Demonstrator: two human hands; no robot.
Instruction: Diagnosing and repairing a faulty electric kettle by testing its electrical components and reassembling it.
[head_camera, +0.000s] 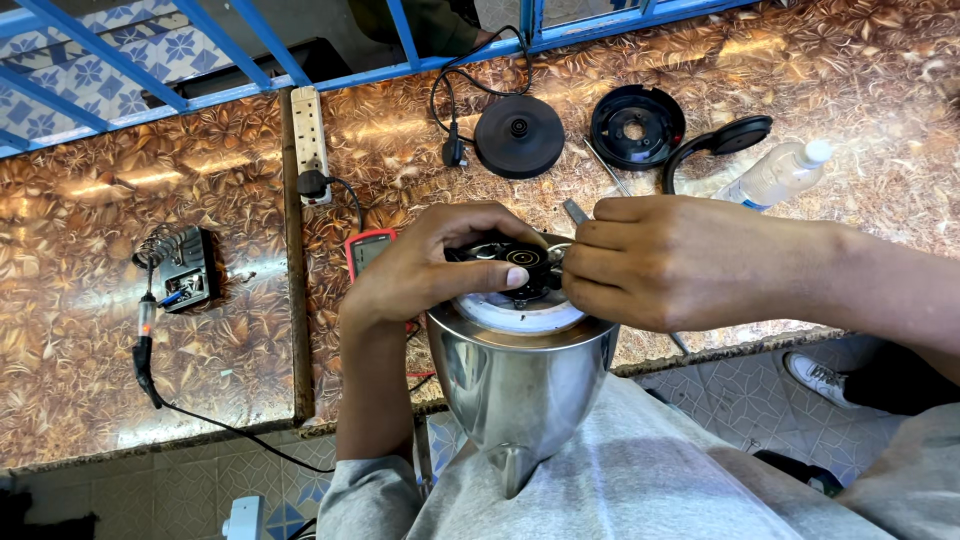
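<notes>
A stainless steel electric kettle (520, 385) rests upside down in my lap, its spout pointing toward me. On its upturned white base sits a black control part (510, 262). My left hand (430, 262) grips that black part from the left, thumb pressed on its top. My right hand (665, 262) is closed over the part's right side, fingers curled around a thin metal tool (575, 212) whose grey tip shows above the knuckles.
On the brown patterned counter lie a round black kettle power base (518, 136) with cord, a black bottom cover ring (636, 127), a black handle piece (718, 143), a plastic bottle (775, 175), a red multimeter (365, 250), a white power strip (309, 130) and a soldering iron stand (178, 270).
</notes>
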